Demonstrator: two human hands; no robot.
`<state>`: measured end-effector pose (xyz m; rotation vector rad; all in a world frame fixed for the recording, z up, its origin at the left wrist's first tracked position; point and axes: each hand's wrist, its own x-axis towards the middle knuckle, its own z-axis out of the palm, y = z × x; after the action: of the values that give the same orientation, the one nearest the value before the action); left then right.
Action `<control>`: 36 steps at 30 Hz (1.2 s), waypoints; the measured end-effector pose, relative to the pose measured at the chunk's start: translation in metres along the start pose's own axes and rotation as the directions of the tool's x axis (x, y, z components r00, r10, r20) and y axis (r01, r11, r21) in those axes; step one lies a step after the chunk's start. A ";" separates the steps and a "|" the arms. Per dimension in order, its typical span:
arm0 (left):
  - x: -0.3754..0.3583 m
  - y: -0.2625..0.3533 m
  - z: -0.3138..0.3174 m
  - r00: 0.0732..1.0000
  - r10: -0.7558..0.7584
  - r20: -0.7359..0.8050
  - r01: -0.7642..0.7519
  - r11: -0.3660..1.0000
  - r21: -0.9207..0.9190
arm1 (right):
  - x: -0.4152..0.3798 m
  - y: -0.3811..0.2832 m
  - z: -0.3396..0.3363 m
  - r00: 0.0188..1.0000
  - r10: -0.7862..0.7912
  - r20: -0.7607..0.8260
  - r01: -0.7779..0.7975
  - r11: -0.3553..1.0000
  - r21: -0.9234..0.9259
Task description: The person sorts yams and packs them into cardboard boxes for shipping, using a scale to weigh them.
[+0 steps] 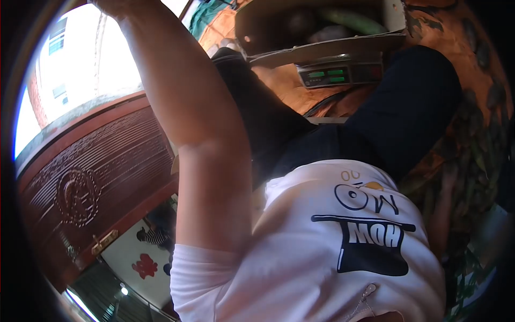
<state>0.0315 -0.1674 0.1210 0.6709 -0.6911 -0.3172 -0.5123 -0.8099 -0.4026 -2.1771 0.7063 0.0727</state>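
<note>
My left arm stretches up along the left side of the view. My left hand (110, 5) is cut off by the top edge, so its fingers and anything in them are hidden. On the right, my right hand (450, 174) reaches down by a dark pile of long greenish vegetables (475, 161). Shadow and blur hide its fingers. Beyond my knees a cardboard box (322, 47) sits on a digital scale (328, 75) with green lit displays. Inside the box lie a long green vegetable (354, 21) and darker rounded things I cannot make out.
Orange-brown sheeting (284, 80) covers the ground around the scale. A carved reddish-brown door (102, 177) stands at the left, with bright daylight beyond its edge. Below it, a person in a striped top (155, 236) is near a pale wall with a red decoration (145, 266).
</note>
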 end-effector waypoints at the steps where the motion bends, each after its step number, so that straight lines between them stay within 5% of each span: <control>1: -0.005 0.027 -0.009 0.994 0.064 -0.087 -0.067 0.997 -0.033 | 0.036 -0.032 -0.019 0.993 0.107 -0.057 -0.112 0.989 -0.101; 2: -0.018 0.047 -0.012 0.973 0.132 -0.187 -0.139 0.990 -0.029 | 0.073 -0.044 -0.037 1.000 -0.003 -0.018 0.005 0.995 0.100; 6: -0.069 0.089 -0.019 0.786 0.363 -0.500 -0.406 0.914 0.026 | 0.149 -0.127 -0.075 0.946 -0.103 -0.308 0.141 0.985 0.101; 8: -0.093 0.098 -0.017 0.651 0.459 -0.605 -0.520 0.850 0.086 | 0.159 -0.157 -0.095 0.932 -0.267 -0.246 0.288 0.956 0.053; 9: -0.103 0.103 -0.017 0.585 0.496 -0.642 -0.561 0.819 0.121 | 0.132 -0.210 -0.089 0.923 -0.213 -0.320 0.263 0.957 0.121; 13: -0.133 0.115 -0.022 0.364 0.582 -0.727 -0.672 0.705 0.228 | 0.058 -0.380 -0.085 0.686 -0.649 -0.329 0.636 0.754 -0.162; 16: -0.148 0.117 -0.031 0.255 0.601 -0.757 -0.719 0.642 0.267 | 0.040 -0.428 -0.084 0.663 -0.707 -0.245 0.686 0.705 -0.179; 19: -0.158 0.120 -0.043 0.180 0.606 -0.775 -0.739 0.603 0.300 | 0.034 -0.471 -0.077 0.483 -0.847 -0.224 0.800 0.530 -0.281; 24: -0.170 0.120 -0.077 0.088 0.572 -0.815 -0.753 0.574 0.321 | 0.025 -0.541 -0.049 0.333 -0.927 -0.172 0.894 0.369 -0.256; 26: -0.175 0.121 -0.098 0.056 0.548 -0.835 -0.757 0.568 0.322 | 0.036 -0.527 -0.038 0.615 -0.788 -0.031 0.786 0.616 -0.053; 28: -0.178 0.120 -0.119 0.028 0.519 -0.855 -0.756 0.571 0.322 | 0.021 -0.576 -0.016 0.577 -0.816 0.030 0.807 0.565 -0.169; 30: -0.180 0.119 -0.141 0.062 0.499 -0.865 -0.687 0.650 0.325 | 0.019 -0.605 0.008 0.579 -0.803 0.138 0.815 0.569 -0.106; 31: -0.184 0.121 -0.171 0.237 0.482 -0.844 -0.506 0.802 0.316 | 0.018 -0.622 0.020 0.584 -0.785 0.204 0.809 0.582 -0.079; 33: -0.163 0.093 -0.191 0.477 0.325 -0.817 0.147 0.886 0.439 | 0.028 -0.637 0.047 0.522 -0.780 0.347 0.845 0.529 -0.083; 34: -0.146 0.063 -0.178 0.707 0.228 -0.669 0.512 0.487 0.708 | 0.034 -0.640 0.060 0.510 -0.754 0.414 0.851 0.513 -0.113; 35: -0.132 0.045 -0.192 0.810 0.050 -0.584 0.492 0.482 0.725 | 0.041 -0.641 0.073 0.489 -0.741 0.460 0.864 0.484 -0.139; 36: -0.116 0.011 -0.180 0.830 -0.072 -0.553 0.544 0.327 0.773 | 0.047 -0.641 0.085 0.468 -0.723 0.508 0.876 0.453 -0.162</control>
<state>0.0689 -0.0205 -0.0308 1.9555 -0.2154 -0.0962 -0.1297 -0.4486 -0.0231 -2.5688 -0.7301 0.1225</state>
